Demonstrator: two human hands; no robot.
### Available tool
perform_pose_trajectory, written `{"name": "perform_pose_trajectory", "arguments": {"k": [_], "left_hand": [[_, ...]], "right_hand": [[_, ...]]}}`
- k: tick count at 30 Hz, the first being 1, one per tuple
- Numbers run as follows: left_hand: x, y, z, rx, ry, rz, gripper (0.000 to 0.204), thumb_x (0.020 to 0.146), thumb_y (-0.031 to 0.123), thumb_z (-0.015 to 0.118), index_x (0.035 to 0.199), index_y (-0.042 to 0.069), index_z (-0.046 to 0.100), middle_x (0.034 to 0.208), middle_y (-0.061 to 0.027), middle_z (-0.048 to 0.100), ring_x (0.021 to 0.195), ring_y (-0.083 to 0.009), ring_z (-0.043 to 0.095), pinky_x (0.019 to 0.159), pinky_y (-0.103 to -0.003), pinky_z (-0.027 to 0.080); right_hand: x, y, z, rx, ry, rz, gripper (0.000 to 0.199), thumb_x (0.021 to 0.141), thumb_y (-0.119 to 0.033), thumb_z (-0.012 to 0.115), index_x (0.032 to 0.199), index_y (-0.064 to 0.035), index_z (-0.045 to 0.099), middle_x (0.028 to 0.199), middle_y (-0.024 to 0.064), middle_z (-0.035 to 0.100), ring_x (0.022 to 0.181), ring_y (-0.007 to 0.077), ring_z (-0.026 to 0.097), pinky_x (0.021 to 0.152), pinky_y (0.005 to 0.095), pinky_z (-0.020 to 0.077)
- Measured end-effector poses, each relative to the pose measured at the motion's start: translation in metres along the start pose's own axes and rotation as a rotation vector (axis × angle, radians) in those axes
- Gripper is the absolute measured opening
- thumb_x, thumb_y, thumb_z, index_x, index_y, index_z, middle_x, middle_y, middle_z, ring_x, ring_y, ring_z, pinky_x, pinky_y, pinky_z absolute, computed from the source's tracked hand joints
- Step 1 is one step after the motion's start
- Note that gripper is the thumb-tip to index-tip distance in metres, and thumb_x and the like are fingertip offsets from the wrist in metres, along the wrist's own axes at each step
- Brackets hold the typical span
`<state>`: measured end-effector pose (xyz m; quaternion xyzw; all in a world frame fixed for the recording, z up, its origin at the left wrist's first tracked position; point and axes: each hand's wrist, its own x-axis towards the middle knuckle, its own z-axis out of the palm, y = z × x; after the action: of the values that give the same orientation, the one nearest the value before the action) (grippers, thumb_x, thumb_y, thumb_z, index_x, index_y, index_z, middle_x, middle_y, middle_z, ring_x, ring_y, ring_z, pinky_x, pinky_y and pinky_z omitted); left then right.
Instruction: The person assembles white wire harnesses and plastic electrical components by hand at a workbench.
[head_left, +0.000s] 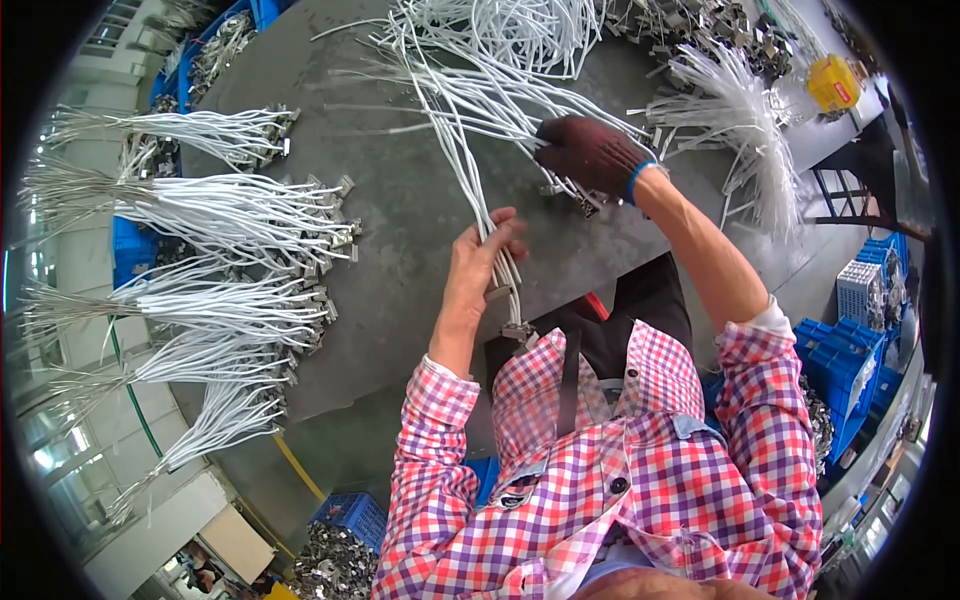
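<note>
My bare left hand is closed around a few white cables in front of my body. Their metal end connectors hang below the hand, while their long ends stretch up across the table. My right hand, in a dark red and black glove with a blue cuff, is curled over a loose bunch of white cables to the right. Its fingertips seem to pinch some of them, though the glove partly hides the grip. More metal connectors lie just below that glove.
Several bundles of white cables line the left side of the grey table. Coiled white cables lie at the far side. Clear plastic strips and a yellow container are at right. Blue crates stand beside the table.
</note>
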<state>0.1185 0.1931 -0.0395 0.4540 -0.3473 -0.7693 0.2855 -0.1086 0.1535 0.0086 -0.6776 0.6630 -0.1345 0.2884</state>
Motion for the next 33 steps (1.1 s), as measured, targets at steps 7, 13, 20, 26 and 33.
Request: {"name": "perform_pose_trajectory", "arguments": {"k": [7,13,20,26,33], "left_hand": [[0.029,-0.006,-0.005,-0.242,-0.014,-0.074,0.035,0.084,0.021,0.067,0.114,0.006,0.058,0.09,-0.0033,0.064,0.051,-0.0059,0.043,0.05,-0.023,0.044],[0.035,-0.012,-0.015,-0.268,-0.014,-0.128,0.024,0.084,0.013,0.067,0.107,0.007,0.06,0.066,0.0049,0.047,0.05,-0.0044,0.04,0.047,-0.021,0.035],[0.041,-0.01,-0.014,-0.217,-0.042,-0.118,0.012,0.085,0.015,0.067,0.086,0.008,0.058,0.099,-0.0166,0.066,0.048,-0.0012,0.041,0.046,-0.018,0.04],[0.044,-0.011,-0.012,-0.166,-0.012,-0.107,0.015,0.085,0.016,0.066,0.088,0.004,0.058,0.089,-0.0143,0.067,0.047,-0.0012,0.04,0.046,-0.019,0.04],[0.046,-0.015,-0.016,-0.145,-0.021,-0.104,0.02,0.084,0.019,0.069,0.088,0.003,0.057,0.085,-0.0135,0.066,0.047,-0.0017,0.04,0.046,-0.02,0.041]], "right_hand": [[-0.029,-0.024,0.056,0.059,-0.017,-0.053,0.031,0.083,-0.023,0.059,0.109,-0.0061,0.059,0.082,0.0158,0.065,0.074,0.031,0.063,0.067,0.0386,0.0492],[-0.065,-0.033,0.07,-0.16,0.128,-0.245,0.036,0.078,-0.017,0.063,0.113,-0.0127,0.059,0.088,0.0117,0.061,0.08,0.032,0.06,0.067,0.0412,0.0474],[-0.052,-0.007,0.039,-0.181,0.408,0.0,0.026,0.076,-0.022,0.064,0.099,-0.0087,0.062,0.083,0.0135,0.06,0.075,0.0348,0.059,0.064,0.0434,0.0463],[-0.019,0.001,0.051,-0.308,0.26,-0.007,0.026,0.074,-0.028,0.064,0.086,-0.0057,0.057,0.081,0.0196,0.06,0.079,0.0379,0.06,0.066,0.0484,0.0458],[-0.01,0.009,0.039,-0.199,0.179,0.071,0.021,0.077,-0.022,0.058,0.087,-0.0045,0.055,0.078,0.0219,0.059,0.081,0.0411,0.058,0.068,0.0478,0.0462]]}}
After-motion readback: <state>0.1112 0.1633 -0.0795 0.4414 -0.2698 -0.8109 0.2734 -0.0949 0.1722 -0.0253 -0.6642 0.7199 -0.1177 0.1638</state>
